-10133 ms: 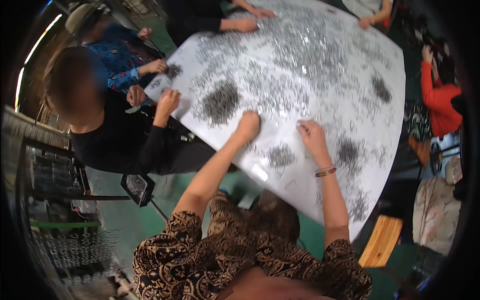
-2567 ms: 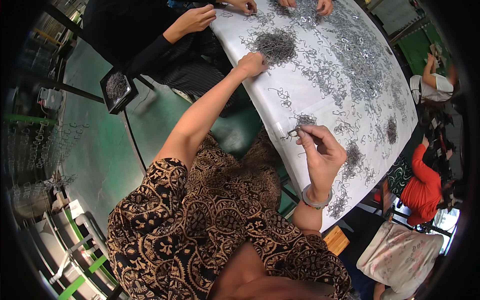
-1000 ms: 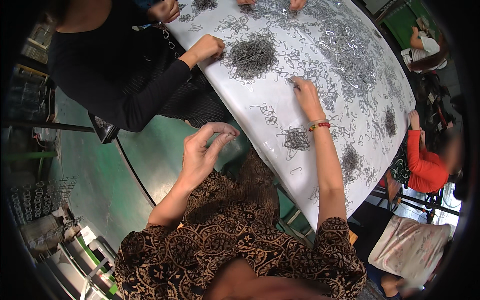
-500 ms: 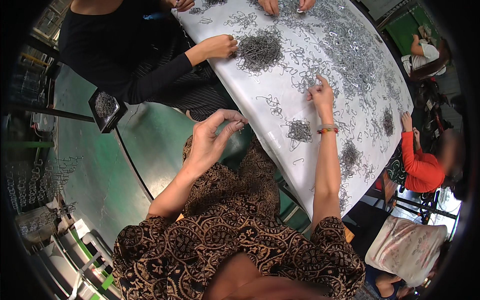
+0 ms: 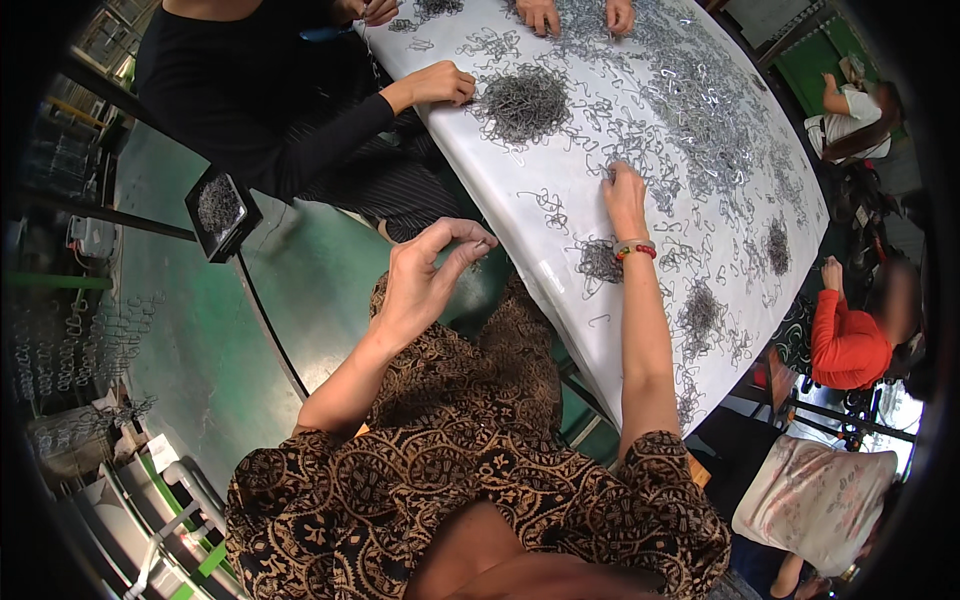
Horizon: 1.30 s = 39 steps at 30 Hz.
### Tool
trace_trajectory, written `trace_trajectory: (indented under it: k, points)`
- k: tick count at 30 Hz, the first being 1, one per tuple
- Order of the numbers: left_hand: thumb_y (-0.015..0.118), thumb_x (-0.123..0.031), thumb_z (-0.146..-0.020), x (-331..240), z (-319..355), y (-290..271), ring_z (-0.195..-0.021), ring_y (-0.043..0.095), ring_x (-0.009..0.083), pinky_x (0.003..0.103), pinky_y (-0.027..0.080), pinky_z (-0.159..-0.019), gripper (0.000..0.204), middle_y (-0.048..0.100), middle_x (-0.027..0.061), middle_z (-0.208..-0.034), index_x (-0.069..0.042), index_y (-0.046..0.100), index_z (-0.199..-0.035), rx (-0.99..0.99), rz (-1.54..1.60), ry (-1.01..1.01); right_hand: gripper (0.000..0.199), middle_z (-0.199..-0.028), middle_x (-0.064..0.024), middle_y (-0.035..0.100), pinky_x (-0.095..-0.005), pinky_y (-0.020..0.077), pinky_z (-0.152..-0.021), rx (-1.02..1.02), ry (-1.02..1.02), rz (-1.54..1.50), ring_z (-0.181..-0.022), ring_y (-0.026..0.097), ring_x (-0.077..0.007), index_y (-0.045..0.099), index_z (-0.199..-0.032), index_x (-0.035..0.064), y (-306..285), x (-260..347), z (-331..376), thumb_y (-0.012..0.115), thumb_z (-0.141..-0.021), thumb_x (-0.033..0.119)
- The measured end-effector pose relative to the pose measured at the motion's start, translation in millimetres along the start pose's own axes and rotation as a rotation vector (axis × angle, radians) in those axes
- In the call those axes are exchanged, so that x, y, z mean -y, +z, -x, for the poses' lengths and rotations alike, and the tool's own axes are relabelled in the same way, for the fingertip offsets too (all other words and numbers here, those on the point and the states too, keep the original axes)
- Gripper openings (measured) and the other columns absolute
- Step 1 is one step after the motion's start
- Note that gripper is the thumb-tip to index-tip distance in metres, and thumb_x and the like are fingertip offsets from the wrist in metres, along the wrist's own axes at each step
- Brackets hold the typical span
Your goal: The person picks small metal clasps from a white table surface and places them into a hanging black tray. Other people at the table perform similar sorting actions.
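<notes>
My left hand [image 5: 428,278] is raised off the table's near left edge, thumb and forefinger pinched on a small metal piece [image 5: 481,243]. Most of that piece is hidden by the fingertips. Over the white-covered table [image 5: 540,245], my right hand [image 5: 626,200] reaches down with its fingers drawn together among loose bent-wire hooks [image 5: 640,150]. What those fingertips hold, if anything, cannot be made out. Beside my right wrist sits a small pile of dark hooks [image 5: 600,261]. A larger heap of hooks [image 5: 524,104] stands farther off, to the left of that hand.
A co-worker in black [image 5: 225,100] sits at the left, one hand [image 5: 443,84] by the large heap. Another person's hands [image 5: 575,17] work at the far edge. A black tray of metal pieces [image 5: 220,212] stands left. A person in red [image 5: 848,340] sits at the right.
My right hand has moved slightly left, and its outstretched forefinger has drawn in toward the hooks. My left hand stays nearly still. The hands at the far edge have shifted a little.
</notes>
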<state>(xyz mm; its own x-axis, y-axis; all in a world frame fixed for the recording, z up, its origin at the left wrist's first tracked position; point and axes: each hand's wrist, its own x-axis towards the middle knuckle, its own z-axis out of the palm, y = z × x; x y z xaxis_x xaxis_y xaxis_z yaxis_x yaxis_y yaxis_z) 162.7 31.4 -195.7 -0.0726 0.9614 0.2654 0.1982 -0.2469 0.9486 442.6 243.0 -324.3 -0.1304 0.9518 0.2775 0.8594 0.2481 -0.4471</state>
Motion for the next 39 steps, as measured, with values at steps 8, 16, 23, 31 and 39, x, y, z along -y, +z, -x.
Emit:
trace_trajectory:
  k: [8, 16, 23, 31, 39]
  points:
    - [0.064, 0.000, -0.089, 4, -3, 2, -0.085, 0.068, 0.0136, 0.027, 0.054, -0.075, 0.010, 0.071, 0.0078, -0.091, 0.001, 0.066, -0.098, 0.002, 0.017, 0.017, 0.046, -0.078, -0.0123, 0.065, -0.0304, 0.0545, -0.069, 0.156, 0.391, -0.356, -0.070, 0.067, -0.0206, 0.055, -0.122, -0.0017, -44, 14, 9, 0.061, -0.076, -0.007]
    - [0.063, 0.001, -0.089, 16, -3, 6, -0.091, 0.063, 0.0118, 0.027, 0.051, -0.082, 0.010, 0.069, 0.0064, -0.095, 0.002, 0.065, -0.099, 0.048, 0.011, -0.083, 0.040, -0.091, -0.0116, 0.062, -0.0311, 0.0564, -0.071, 0.207, 0.205, -1.213, -0.078, 0.063, -0.0177, 0.054, -0.120, -0.0078, -106, 126, 100, 0.062, -0.080, -0.009]
    - [0.069, -0.005, -0.085, 24, 0, 20, -0.084, 0.068, 0.0227, 0.033, 0.053, -0.073, 0.014, 0.070, 0.0116, -0.091, 0.001, 0.066, -0.098, 0.115, -0.066, -0.079, 0.036, -0.092, -0.0066, 0.062, -0.0219, 0.0503, -0.070, 0.147, 0.112, -1.135, -0.080, 0.060, -0.0085, 0.052, -0.119, -0.0041, -93, 193, 137, 0.061, -0.085, -0.012]
    - [0.069, -0.007, -0.085, 25, 1, 19, -0.097, 0.065, 0.0259, 0.034, 0.051, -0.083, 0.023, 0.068, 0.0129, -0.106, -0.001, 0.066, -0.107, 0.316, -0.101, -0.028, 0.030, -0.093, -0.0079, 0.060, -0.0235, 0.0498, -0.073, 0.103, 0.076, -1.066, -0.082, 0.059, -0.0105, 0.050, -0.114, -0.0023, -80, 178, 147, 0.058, -0.087, -0.012]
    - [0.056, -0.004, -0.091, 66, -82, 43, -0.106, 0.062, 0.0244, 0.035, 0.047, -0.093, 0.028, 0.067, 0.0115, -0.113, -0.004, 0.065, -0.118, 0.296, -0.226, -0.041, 0.024, -0.092, -0.0082, 0.062, -0.0255, 0.0518, -0.073, 0.203, 0.006, -0.937, -0.079, 0.063, -0.0133, 0.057, -0.102, 0.0000, -82, 171, 166, 0.063, -0.083, -0.011]
